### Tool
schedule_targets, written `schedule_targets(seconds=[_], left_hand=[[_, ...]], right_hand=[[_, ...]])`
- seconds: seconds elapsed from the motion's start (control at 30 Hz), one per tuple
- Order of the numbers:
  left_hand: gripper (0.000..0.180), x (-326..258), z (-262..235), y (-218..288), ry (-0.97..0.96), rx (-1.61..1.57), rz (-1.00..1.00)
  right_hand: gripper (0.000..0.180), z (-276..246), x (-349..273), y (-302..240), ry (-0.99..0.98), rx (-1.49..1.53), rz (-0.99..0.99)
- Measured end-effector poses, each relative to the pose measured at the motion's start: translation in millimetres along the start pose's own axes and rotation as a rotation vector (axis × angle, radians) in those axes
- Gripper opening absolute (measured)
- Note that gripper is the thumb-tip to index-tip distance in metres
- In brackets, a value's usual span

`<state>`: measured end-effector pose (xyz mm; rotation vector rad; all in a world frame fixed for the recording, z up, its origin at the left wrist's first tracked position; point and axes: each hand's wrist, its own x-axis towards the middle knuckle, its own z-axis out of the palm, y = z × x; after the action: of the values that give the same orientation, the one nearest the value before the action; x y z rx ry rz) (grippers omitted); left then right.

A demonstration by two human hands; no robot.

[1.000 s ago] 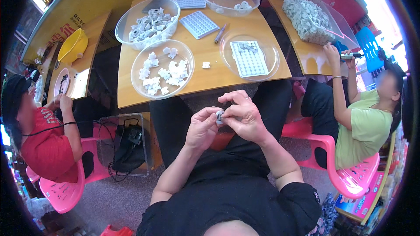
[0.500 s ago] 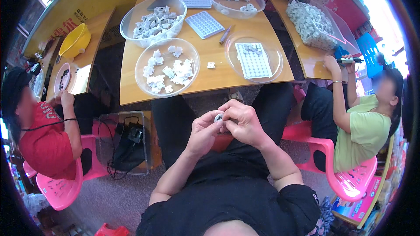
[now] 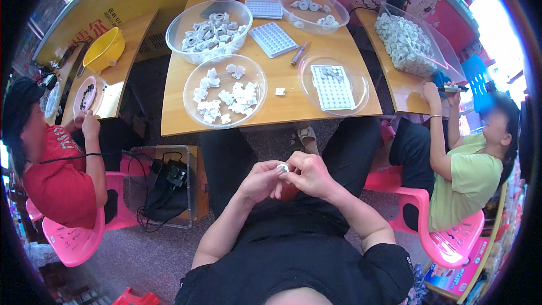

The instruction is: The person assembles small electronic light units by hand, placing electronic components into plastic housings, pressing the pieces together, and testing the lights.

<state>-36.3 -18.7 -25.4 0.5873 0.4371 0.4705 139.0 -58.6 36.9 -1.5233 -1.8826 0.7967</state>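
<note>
Over my lap, my left hand (image 3: 262, 181) and my right hand (image 3: 310, 175) meet, both closed around a small round white part (image 3: 283, 168). The left thumb and fingers pinch its edge, and the right fingers press against it from the other side. Much of the part is hidden by my fingertips. Beyond my hands, on the wooden table, a clear round bowl (image 3: 188, 101) holds several small white plastic pieces. One loose white piece (image 3: 280, 91) lies to the right of that bowl. Farther right, a white grid tray (image 3: 337, 103) with small round pieces rests in a shallow clear dish (image 3: 364, 97).
A larger clear bowl (image 3: 172, 38) of grey-white parts stands at the back left of the table (image 3: 259, 117). Behind are another grid tray (image 3: 273, 40), a pen (image 3: 299, 53) and a bowl of white rolls (image 3: 344, 8). People sit at both sides on pink chairs (image 3: 79, 245).
My fingers have shifted around the round part, and its pale face now shows. The table appears slightly lower and farther right in view. A light-coloured shoe shows more beneath its edge.
</note>
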Motion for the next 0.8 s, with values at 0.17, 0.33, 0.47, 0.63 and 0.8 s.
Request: schedule_targets(seconds=[0.17, 0.33, 0.47, 0.63, 0.8], left_hand=[[0.025, -3.9, -4.1, -10.8, 0.085, 0.065, 0.076], [0.024, -13.9, -5.7, -12.1, 0.129, 0.168, 0.118], [0.021, -20.4, -10.0, -13.9, 0.187, 0.189, 0.123], [0.021, -19.8, -9.2, -14.0, 0.197, 0.13, 0.178], [0.023, -20.9, -4.5, -10.7, 0.162, 0.034, 0.175]], right_hand=[[0.014, 19.7, -7.4, -1.8, 0.07, -0.071, -0.065], [0.016, 24.9, -10.0, -5.0, 0.071, -0.021, -0.12], [0.016, 25.1, -13.0, -5.1, 0.042, 0.01, -0.141], [0.011, 34.7, -17.7, -11.8, 0.162, 0.06, -0.201], [0.011, 39.1, -20.9, -12.3, 0.206, 0.183, -0.144]])
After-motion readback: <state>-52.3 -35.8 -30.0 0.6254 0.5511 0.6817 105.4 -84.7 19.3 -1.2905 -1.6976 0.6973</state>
